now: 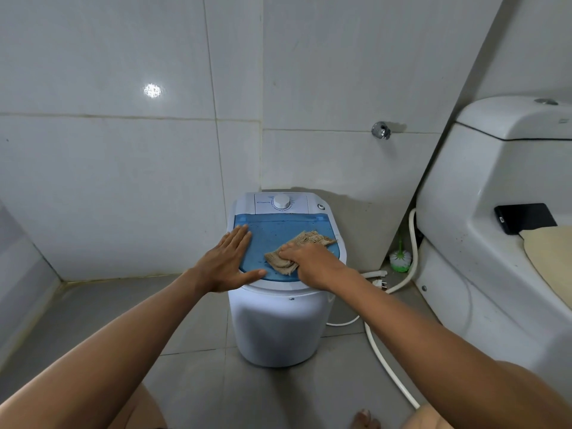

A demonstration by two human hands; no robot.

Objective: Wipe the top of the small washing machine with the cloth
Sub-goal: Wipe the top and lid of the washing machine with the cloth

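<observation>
Here, right hand (305,261) closed on cloth (297,249) near lid's (278,230) front edge; left hand (227,261) flat, open, empty, at left edge. Risk: uneven pressure tipping washing machine (278,329).

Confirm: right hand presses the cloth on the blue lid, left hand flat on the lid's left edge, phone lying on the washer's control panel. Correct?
Not quite. The head view shows the phone on the toilet, not the washer's control panel. The rest holds: right hand presses the cloth on the blue lid, left hand flat on its left edge.
</observation>
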